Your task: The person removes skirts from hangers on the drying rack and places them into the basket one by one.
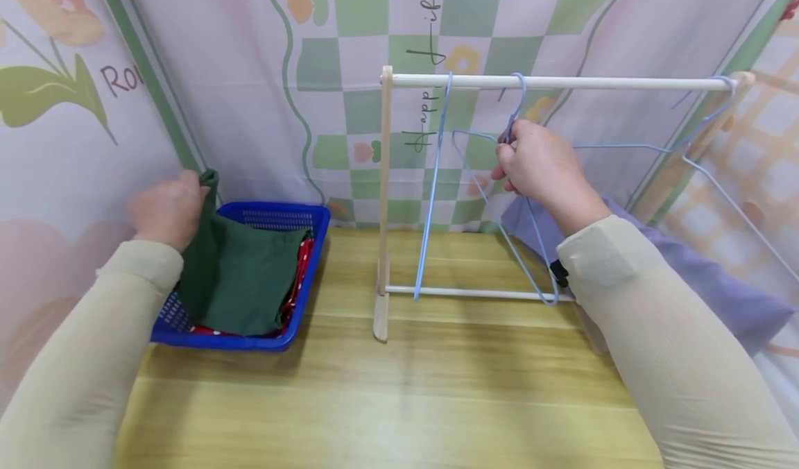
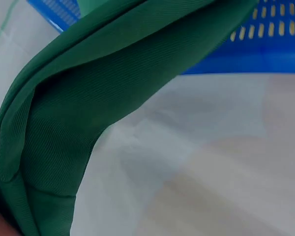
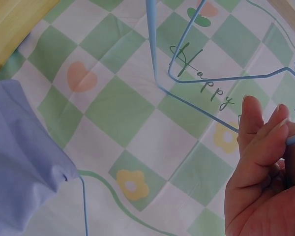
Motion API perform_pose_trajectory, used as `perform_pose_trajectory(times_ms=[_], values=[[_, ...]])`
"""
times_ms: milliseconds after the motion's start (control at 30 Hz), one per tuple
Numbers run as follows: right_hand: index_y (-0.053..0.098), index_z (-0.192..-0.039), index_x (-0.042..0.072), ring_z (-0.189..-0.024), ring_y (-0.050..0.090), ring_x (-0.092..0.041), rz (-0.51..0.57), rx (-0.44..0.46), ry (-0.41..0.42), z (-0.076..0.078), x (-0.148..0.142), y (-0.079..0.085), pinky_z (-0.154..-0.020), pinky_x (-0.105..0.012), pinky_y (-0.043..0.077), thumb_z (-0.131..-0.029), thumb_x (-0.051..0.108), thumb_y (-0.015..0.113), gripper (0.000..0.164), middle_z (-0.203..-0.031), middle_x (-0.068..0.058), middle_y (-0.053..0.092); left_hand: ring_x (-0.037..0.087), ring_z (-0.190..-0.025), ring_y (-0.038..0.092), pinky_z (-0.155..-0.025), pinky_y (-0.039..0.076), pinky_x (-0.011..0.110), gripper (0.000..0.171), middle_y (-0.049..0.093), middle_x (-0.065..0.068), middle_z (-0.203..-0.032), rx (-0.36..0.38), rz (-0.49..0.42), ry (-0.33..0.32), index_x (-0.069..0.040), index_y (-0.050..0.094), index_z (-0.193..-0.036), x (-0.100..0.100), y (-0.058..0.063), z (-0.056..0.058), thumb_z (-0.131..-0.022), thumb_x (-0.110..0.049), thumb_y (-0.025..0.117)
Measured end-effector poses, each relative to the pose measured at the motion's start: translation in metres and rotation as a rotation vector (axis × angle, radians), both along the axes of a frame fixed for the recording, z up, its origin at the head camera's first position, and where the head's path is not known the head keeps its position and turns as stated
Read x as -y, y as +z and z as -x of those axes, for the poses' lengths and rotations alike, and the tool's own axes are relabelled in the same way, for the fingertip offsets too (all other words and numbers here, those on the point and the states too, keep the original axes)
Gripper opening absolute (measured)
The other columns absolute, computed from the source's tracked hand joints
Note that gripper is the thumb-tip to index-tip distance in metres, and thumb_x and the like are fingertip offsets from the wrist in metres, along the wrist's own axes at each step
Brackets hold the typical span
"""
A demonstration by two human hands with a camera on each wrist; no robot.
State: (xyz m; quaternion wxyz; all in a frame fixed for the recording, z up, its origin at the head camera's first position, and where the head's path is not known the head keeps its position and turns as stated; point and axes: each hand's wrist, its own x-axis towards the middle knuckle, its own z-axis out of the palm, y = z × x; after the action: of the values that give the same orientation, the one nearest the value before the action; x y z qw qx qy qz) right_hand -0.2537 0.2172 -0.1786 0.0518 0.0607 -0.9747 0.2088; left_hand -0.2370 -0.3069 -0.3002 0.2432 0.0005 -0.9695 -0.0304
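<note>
In the head view my left hand [image 1: 165, 209] pinches the raised corner of a dark green folded garment [image 1: 252, 275]. The rest of that garment lies in a blue plastic basket [image 1: 321, 229], over red cloth with white dots [image 1: 304, 257]. The left wrist view shows the green fabric [image 2: 73, 132] stretching up from the basket, with most of the hand out of frame. My right hand [image 1: 542, 167] grips a light blue clothes hanger [image 1: 501, 226] just below its hook, which loops over the white rod [image 1: 580, 82]. In the right wrist view the fingers [image 3: 258, 167] curl round the wire.
Left of the held hanger, another blue hanger [image 1: 431, 205] hangs on the wooden-ended rack [image 1: 384, 177]. A lavender garment [image 1: 705, 275] hangs at the right, near a third hanger hook [image 1: 727, 94]. Printed curtains [image 1: 250, 108] stand behind the wooden table [image 1: 437, 399].
</note>
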Motion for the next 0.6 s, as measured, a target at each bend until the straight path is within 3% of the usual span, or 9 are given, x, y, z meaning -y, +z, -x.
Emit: perform_pose_trajectory(times_ms=[267,600], values=[[0.055,-0.121,0.005,-0.066,0.069,-0.015,0.002,-0.008,0.004,0.001,-0.001,-0.001,-0.070,-0.038,0.047,-0.110,0.026,0.039,0.029,-0.100,-0.006,0.078,0.039,-0.052,0.059,-0.040,0.043,0.051,0.037,0.061,0.024,-0.069,0.154,0.026,-0.044,0.004,0.051,-0.092,-0.018,-0.006,0.001,-0.102,-0.027,0.069],[0.055,-0.120,0.005,-0.067,0.070,-0.016,-0.001,-0.020,0.006,0.002,0.000,-0.002,-0.069,-0.037,0.048,-0.109,0.025,0.038,0.029,-0.098,-0.006,0.078,0.043,-0.067,0.068,-0.053,0.054,0.058,0.033,0.069,0.028,-0.083,0.285,0.010,-0.068,0.003,0.053,-0.099,-0.042,-0.023,0.004,-0.101,-0.024,0.071]])
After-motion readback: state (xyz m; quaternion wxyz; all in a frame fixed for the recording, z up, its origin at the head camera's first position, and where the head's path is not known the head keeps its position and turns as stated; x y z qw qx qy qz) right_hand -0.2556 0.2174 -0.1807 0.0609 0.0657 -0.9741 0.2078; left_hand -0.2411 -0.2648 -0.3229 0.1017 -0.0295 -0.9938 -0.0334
